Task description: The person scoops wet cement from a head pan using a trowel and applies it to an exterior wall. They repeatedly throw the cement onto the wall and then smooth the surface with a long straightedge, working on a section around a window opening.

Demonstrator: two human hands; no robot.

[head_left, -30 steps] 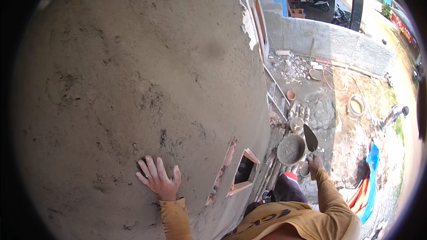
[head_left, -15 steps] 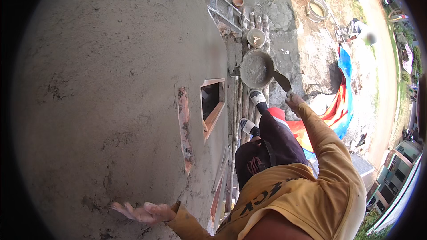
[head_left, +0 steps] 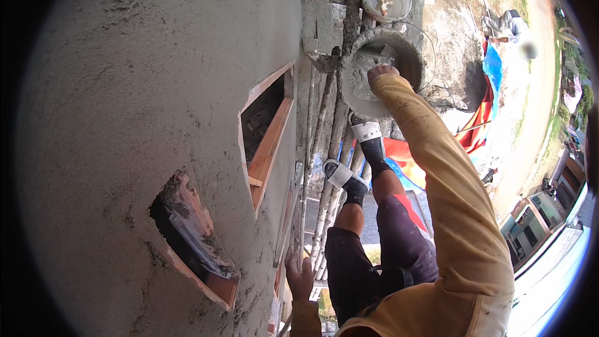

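My right hand (head_left: 382,75) reaches down into a round bucket of wet grey mortar (head_left: 359,101), fingers closed round the handle of a trowel. Its blade (head_left: 382,57) is down in the mortar, partly hidden by the hand and the bucket's shade. Low beside the plastered wall (head_left: 156,106), my left hand (head_left: 299,279) is held with fingers stretched forward, near the wall's edge and a thin upright-looking pole. I see nothing held in it. A paler bucket (head_left: 387,1) with a light-coloured lump in it stands just beyond the mortar bucket.
Under my sandalled feet (head_left: 347,175) runs a scaffold of round poles (head_left: 327,212), with ground below. The wall has a wood-framed opening (head_left: 272,143) and a smaller rough-edged one (head_left: 206,256). An orange and blue tarp (head_left: 490,87) lies right; a person (head_left: 508,28) is beyond.
My right hand has lowered the trowel into the mortar bucket as I bend toward it. The left hand has moved from in front of the wall to its edge. The view has shifted.
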